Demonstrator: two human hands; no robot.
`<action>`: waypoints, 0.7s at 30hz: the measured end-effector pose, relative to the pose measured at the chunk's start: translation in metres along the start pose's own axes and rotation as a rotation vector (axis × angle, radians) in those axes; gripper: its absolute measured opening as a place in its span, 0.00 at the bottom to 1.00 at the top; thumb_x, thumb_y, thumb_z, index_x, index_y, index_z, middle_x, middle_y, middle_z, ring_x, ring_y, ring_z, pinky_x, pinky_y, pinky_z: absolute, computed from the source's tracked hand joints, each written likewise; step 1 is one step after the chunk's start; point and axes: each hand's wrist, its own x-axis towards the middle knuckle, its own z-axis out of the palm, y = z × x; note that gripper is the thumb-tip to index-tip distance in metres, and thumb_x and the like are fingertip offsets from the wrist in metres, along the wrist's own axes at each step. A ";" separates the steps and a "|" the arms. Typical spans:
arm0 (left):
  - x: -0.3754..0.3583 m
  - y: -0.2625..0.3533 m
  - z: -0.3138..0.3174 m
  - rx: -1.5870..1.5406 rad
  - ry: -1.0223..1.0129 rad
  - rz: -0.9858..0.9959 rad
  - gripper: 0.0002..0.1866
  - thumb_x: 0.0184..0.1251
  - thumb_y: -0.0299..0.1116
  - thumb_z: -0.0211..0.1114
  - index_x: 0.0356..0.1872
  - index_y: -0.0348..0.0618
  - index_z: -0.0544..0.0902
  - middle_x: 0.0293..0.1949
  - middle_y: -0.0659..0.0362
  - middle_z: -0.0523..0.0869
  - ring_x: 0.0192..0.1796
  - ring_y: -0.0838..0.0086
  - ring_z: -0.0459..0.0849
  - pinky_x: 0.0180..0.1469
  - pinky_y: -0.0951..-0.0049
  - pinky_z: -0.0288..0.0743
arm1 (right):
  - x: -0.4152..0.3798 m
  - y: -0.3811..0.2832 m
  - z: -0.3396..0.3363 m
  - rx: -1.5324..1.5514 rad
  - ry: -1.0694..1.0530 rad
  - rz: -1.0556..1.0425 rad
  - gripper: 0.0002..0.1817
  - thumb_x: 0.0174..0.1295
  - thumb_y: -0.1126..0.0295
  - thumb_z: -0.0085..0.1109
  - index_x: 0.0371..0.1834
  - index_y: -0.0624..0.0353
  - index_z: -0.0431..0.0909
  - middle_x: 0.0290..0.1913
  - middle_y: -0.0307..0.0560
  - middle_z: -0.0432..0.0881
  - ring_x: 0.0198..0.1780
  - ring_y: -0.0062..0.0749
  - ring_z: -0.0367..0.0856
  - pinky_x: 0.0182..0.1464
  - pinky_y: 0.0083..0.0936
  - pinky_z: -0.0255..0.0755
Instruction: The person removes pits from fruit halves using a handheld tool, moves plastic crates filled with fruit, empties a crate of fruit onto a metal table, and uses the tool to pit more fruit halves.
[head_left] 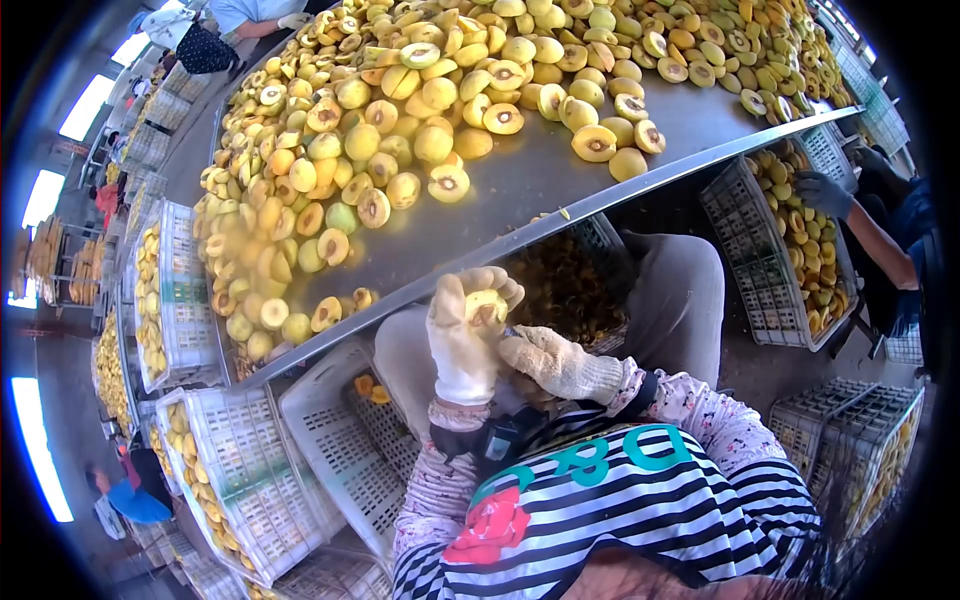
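My left hand [462,330], in a pale work glove, is raised at the near table edge with its fingers curled round a yellow peach half [486,307]. Just to its right, my right hand [562,364], in a knitted glove, is closed with its fingertips close to the peach half. Something small and dark shows at those fingertips, too little of it to name. Beyond both hands, many peach halves [433,143] lie heaped on the metal table [520,185], some with brown pit hollows facing up.
Below the table edge, a crate of dark scraps [560,290] stands between my knees. A white crate [335,440] with orange pieces is at my left. Fuller crates [245,480] stand farther left. On the right, a co-worker's gloved hand [825,193] touches a crate of peach halves [800,240].
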 end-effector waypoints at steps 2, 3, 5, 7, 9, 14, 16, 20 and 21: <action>0.002 -0.001 -0.002 0.006 -0.036 0.000 0.24 0.80 0.53 0.56 0.43 0.38 0.82 0.43 0.50 0.87 0.45 0.60 0.88 0.55 0.54 0.85 | -0.003 -0.001 0.001 -0.073 0.025 -0.090 0.21 0.78 0.50 0.50 0.48 0.60 0.79 0.34 0.44 0.81 0.34 0.29 0.78 0.40 0.27 0.73; 0.003 -0.002 -0.003 0.033 -0.059 0.019 0.24 0.80 0.53 0.56 0.43 0.38 0.82 0.42 0.49 0.87 0.44 0.60 0.88 0.54 0.55 0.85 | -0.003 0.000 0.005 -0.155 0.072 -0.200 0.21 0.79 0.50 0.50 0.46 0.59 0.79 0.32 0.42 0.80 0.32 0.28 0.76 0.36 0.26 0.72; 0.003 -0.006 -0.005 0.086 -0.102 0.051 0.24 0.80 0.53 0.56 0.42 0.38 0.82 0.41 0.49 0.87 0.42 0.60 0.88 0.51 0.56 0.86 | -0.003 0.006 0.011 -0.202 0.147 -0.264 0.22 0.79 0.48 0.48 0.40 0.56 0.76 0.27 0.39 0.74 0.25 0.26 0.71 0.29 0.25 0.68; 0.004 -0.006 -0.003 0.109 -0.171 0.121 0.25 0.80 0.55 0.56 0.41 0.39 0.83 0.39 0.48 0.87 0.40 0.60 0.88 0.47 0.60 0.85 | -0.006 0.002 0.007 -0.026 0.023 -0.157 0.23 0.80 0.46 0.46 0.36 0.54 0.72 0.23 0.37 0.69 0.20 0.24 0.66 0.24 0.24 0.66; 0.005 -0.005 -0.005 0.136 -0.283 0.181 0.25 0.80 0.55 0.56 0.40 0.39 0.83 0.39 0.47 0.88 0.39 0.60 0.88 0.46 0.62 0.84 | -0.017 -0.017 -0.004 0.375 -0.303 0.131 0.24 0.80 0.45 0.44 0.33 0.53 0.69 0.21 0.37 0.66 0.17 0.24 0.63 0.20 0.25 0.64; 0.011 -0.002 -0.013 0.123 -0.348 0.120 0.25 0.78 0.53 0.59 0.36 0.38 0.85 0.38 0.47 0.88 0.39 0.60 0.88 0.45 0.63 0.83 | -0.013 -0.012 0.005 0.228 -0.181 0.145 0.24 0.80 0.45 0.42 0.32 0.52 0.67 0.20 0.36 0.64 0.15 0.24 0.61 0.17 0.23 0.62; 0.014 -0.003 -0.022 0.080 -0.385 0.078 0.24 0.77 0.51 0.61 0.33 0.37 0.87 0.37 0.47 0.89 0.39 0.60 0.88 0.44 0.64 0.83 | -0.012 -0.011 0.007 0.203 -0.158 0.156 0.24 0.80 0.46 0.43 0.31 0.53 0.67 0.20 0.36 0.64 0.15 0.24 0.61 0.17 0.23 0.62; 0.017 0.006 -0.027 0.123 -0.439 -0.022 0.24 0.78 0.49 0.61 0.31 0.37 0.88 0.35 0.48 0.89 0.36 0.61 0.88 0.42 0.65 0.83 | -0.006 -0.008 0.008 0.022 -0.104 0.142 0.23 0.79 0.47 0.47 0.31 0.53 0.70 0.17 0.33 0.65 0.14 0.23 0.61 0.16 0.22 0.61; 0.018 0.008 -0.029 0.085 -0.456 -0.072 0.23 0.77 0.46 0.60 0.31 0.35 0.88 0.34 0.48 0.88 0.36 0.61 0.87 0.42 0.65 0.82 | -0.006 -0.010 0.010 0.103 -0.129 0.187 0.24 0.79 0.46 0.47 0.31 0.53 0.70 0.17 0.33 0.64 0.14 0.23 0.61 0.16 0.21 0.61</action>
